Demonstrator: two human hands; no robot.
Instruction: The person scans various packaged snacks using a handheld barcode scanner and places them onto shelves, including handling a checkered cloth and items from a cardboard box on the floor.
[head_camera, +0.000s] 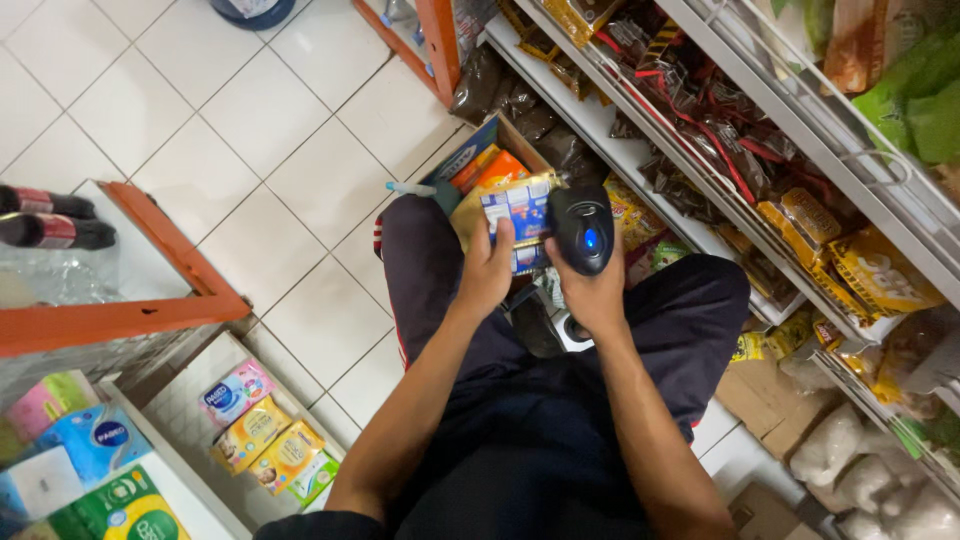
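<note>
Nearest us, our left hand (487, 272) grasps a yellow-and-blue packet (512, 215) above our knees, while our right hand (592, 290) clenches a black scanner (581, 228) just beside it; beyond lies a cardboard box (478, 150), then shelves (640, 150) of snack bags

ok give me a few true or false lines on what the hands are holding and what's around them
1. The right hand holds a black handheld scanner with a blue light on it. True.
2. The left hand is empty and rests on the knee. False: it grips a gold and blue packet.
3. The scanner is close beside the packet. True.
4. The floor is dark carpet. False: it is pale square tiles.
5. Shelves of bagged goods stand to the person's right. True.
</note>
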